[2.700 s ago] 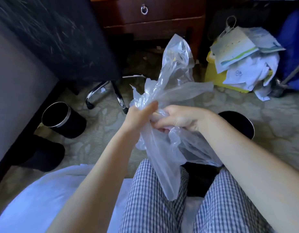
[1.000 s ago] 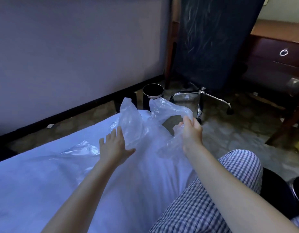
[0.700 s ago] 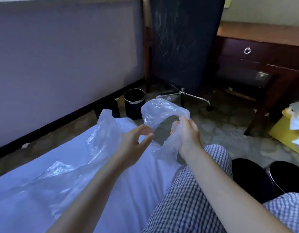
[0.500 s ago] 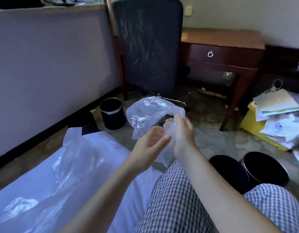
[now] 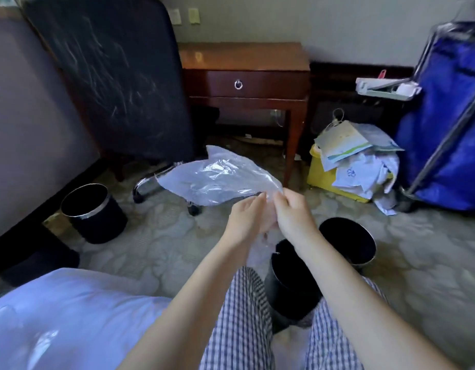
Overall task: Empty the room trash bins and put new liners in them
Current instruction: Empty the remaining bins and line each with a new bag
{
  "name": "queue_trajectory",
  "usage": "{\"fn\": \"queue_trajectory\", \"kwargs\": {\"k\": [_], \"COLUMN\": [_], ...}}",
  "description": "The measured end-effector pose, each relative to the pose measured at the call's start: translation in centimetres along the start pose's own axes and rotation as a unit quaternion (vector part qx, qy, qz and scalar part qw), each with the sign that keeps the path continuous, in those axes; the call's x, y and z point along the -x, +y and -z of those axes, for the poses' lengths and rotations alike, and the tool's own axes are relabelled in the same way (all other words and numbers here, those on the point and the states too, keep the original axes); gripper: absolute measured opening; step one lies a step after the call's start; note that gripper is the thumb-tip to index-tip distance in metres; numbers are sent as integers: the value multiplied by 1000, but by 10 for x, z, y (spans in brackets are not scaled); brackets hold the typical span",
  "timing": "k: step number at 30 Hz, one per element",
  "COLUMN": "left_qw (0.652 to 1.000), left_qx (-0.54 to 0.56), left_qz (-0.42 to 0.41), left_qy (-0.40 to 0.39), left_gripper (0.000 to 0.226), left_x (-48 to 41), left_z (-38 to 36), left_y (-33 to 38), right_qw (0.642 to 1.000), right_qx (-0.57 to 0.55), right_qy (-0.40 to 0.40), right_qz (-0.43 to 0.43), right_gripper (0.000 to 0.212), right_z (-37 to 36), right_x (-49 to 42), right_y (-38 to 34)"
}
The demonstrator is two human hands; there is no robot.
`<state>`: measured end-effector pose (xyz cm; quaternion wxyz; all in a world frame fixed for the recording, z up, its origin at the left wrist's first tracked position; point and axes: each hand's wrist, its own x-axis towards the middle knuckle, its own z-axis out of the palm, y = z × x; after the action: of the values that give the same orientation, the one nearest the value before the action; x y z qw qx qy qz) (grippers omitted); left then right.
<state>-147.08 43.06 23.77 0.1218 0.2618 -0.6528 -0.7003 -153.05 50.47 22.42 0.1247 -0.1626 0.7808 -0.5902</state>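
You are looking at a dim, cool-toned room under soft, even light with no hard shadows. The bench top point(image 5: 244, 56) carries a pale sheen, and darkness pools beneath it. Glare streaks the clear liner point(image 5: 217, 180). Straight lines bow toward the edges, and the near bedsheet point(image 5: 70, 316) is blurred.

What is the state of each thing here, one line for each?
liner: held up, crumpled
left hand: pinches the liner
right hand: pinches the liner
bin by the wall: upright, unlined
bin between the knees: upright, unlined
bin on the right: upright, unlined
drawer: closed
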Motion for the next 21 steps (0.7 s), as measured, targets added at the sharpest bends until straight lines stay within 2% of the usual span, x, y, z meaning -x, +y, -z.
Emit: {"fn": "queue_trajectory", "kwargs": {"k": [3,6,10,12,14,17,19,21], "left_qw": [986,957,921,926,931,936,960,985], "left_qx": [116,192,272,256,250,251,169,48], "left_qz": [118,202,240,242,243,242,216,142], "left_qy": [7,79,144,138,112,55,55,86], "left_gripper": [25,25,35,42,44,31,31,37], "left_x": [-1,-6,-15,-16,-13,-1,2,0], "left_z": [-19,-29,-30,-29,-30,-32,-34,-32], "left_y": [-20,-40,-66,-77,-87,-96,-97,-94], "right_qw": [994,991,986,982,980,969,969,977], "right_qx": [100,127,124,141,167,227,229,191], "right_qy": [-39,6,-101,-120,-80,-54,-80,-96], "right_qz": [-21,37,41,46,66,76,53,25], "right_gripper": [14,25,17,21,18,7,18,25], "right_z": [23,28,22,18,15,10,6,7], "right_x": [11,34,53,55,53,52,53,52], "right_y": [21,30,49,60,67,71,72,72]}}
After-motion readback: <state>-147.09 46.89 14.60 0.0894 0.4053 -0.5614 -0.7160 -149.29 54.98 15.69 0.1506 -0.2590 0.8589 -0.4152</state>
